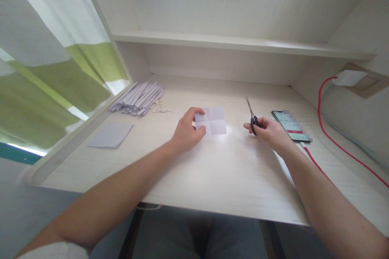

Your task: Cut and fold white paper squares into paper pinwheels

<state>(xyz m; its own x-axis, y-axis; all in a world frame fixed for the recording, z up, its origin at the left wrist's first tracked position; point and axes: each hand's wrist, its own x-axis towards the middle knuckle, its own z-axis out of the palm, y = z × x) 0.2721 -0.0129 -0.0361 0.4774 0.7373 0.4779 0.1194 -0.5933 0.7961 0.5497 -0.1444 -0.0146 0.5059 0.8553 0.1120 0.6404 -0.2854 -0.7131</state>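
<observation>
Paper (212, 120) is lying at frame center on the desk (212, 178), creased into four. We are pinching its left edge with the left hand (186, 131), thumb on top. Scissors (252, 115) are sitting just right of the paper, blades closed and pointing toward the upper frame; our right hand (270, 131) is clasping the handles. The right hand is nearer them. Phone (291, 126) is lying further right; paper strips (138, 98) upper left.

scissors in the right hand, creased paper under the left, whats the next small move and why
Probably lift the scissors off the desk and bring them toward the paper. The right hand grips their handles with the blades pointing away, apart from the sheet, while the left hand pinches its left edge.
</observation>
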